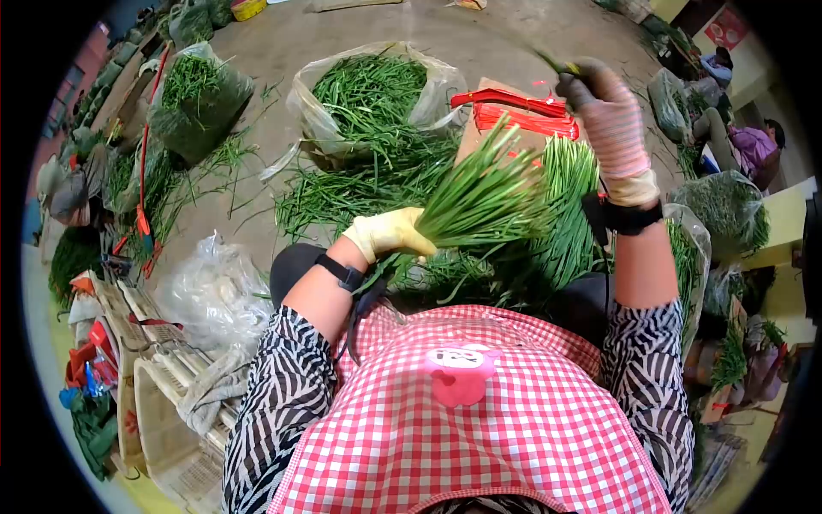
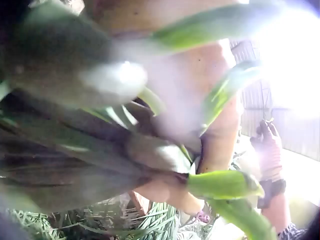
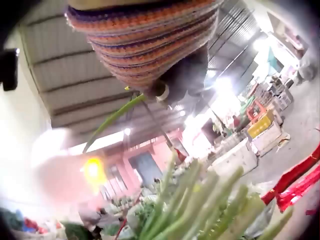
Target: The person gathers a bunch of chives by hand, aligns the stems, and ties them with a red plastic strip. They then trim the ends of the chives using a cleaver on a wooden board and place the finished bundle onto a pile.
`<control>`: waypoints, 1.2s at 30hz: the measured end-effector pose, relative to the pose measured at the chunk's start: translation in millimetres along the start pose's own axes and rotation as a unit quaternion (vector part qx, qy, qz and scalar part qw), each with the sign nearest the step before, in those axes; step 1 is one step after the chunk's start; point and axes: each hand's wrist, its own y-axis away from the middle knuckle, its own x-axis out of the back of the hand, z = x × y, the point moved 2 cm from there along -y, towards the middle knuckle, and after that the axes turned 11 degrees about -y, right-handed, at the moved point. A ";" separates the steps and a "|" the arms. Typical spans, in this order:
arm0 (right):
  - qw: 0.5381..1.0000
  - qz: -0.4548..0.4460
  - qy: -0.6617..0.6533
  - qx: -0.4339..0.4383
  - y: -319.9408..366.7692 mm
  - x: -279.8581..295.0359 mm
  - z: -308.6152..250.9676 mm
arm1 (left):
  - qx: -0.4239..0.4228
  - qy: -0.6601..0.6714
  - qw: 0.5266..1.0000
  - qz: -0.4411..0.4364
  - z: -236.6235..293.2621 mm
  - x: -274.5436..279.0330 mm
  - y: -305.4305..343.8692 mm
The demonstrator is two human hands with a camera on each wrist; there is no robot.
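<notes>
In the head view the left hand (image 1: 390,235), in a pale yellow glove, grips a thick bundle of green stalks (image 1: 484,193), its pale cut ends fanned up and to the right. The right hand (image 1: 606,120), in a striped knitted glove with dark fingertips, is raised at upper right and pinches a thin green stalk (image 1: 548,60). The right wrist view shows that stalk (image 3: 112,119) below the glove (image 3: 150,45). Leaves fill the left wrist view close up, with the raised right hand (image 2: 269,150) at its right.
Red ties (image 1: 527,120) lie on a cardboard box beyond the bundle. An open plastic bag of greens (image 1: 370,94) stands ahead, with loose greens (image 1: 342,199) before it. More stalks (image 1: 567,214) lie at right. Crumpled clear plastic (image 1: 214,291) and a chair are at left; people sit far right.
</notes>
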 end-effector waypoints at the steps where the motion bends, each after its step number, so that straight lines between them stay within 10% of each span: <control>1: 0.997 -0.029 -0.058 -0.052 3.1 8.6 -9.7 | -0.005 -0.003 1.000 0.010 3.9 -0.2 2.2; 3: 0.953 -0.216 -0.002 -0.212 27.2 -3.9 -43.2 | -0.005 0.007 1.000 0.026 0.6 3.5 2.6; 5: 0.899 -0.428 0.071 -0.050 55.4 -30.2 -50.4 | -0.015 0.017 0.999 0.032 5.3 1.9 2.0; 9: 0.898 -0.362 0.249 0.013 48.6 -66.0 -36.4 | -0.005 0.022 1.000 0.019 4.6 2.4 0.7; 14: 0.773 -0.328 0.463 0.283 41.4 -93.6 -3.4 | -0.010 0.011 1.000 0.011 0.6 2.4 -0.9; 21: 0.826 -0.293 0.445 0.185 31.4 -89.4 -3.2 | -0.014 -0.006 1.000 -0.003 -0.3 8.5 0.6; 25: 0.944 -0.075 0.271 0.172 14.8 -55.4 6.2 | -0.024 -0.001 1.000 0.000 3.3 6.2 1.5; 29: 0.997 0.064 0.035 -0.022 -9.9 9.8 3.1 | -0.035 -0.023 0.999 -0.012 3.4 9.3 2.7; 36: 0.972 -0.125 -0.036 -0.197 52.6 36.7 -33.3 | -0.069 -0.013 0.996 0.058 2.0 21.3 7.2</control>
